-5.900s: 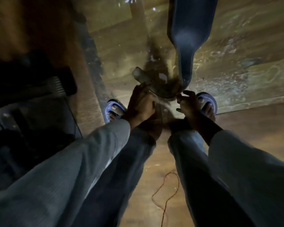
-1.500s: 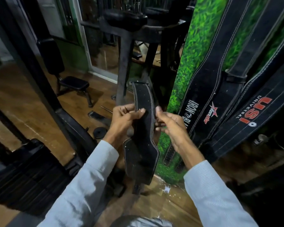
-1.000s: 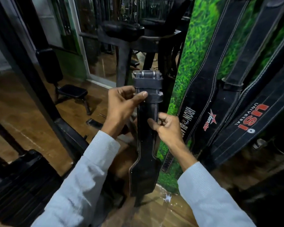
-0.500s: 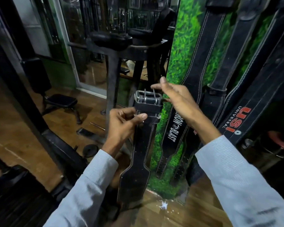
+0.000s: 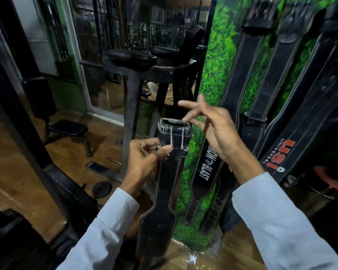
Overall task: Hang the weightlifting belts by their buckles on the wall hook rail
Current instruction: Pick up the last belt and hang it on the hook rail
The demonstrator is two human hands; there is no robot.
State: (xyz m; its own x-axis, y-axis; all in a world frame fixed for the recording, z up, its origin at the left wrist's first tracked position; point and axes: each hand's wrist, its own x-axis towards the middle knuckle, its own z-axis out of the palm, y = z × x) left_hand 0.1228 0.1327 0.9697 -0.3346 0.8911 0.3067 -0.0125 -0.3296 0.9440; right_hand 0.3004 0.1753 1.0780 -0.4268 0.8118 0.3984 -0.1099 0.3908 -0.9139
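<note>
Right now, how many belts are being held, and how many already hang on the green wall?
Held belt: 1
Hanging belts: 3 (Iron Blast belt, middle belt, USI belt; far right too dark to tell)
Total: 4

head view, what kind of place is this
Most likely a gym: weightlifting belts hang on a grass-patterned wall, with a padded bench, a black machine frame and a weight plate nearby.
</note>
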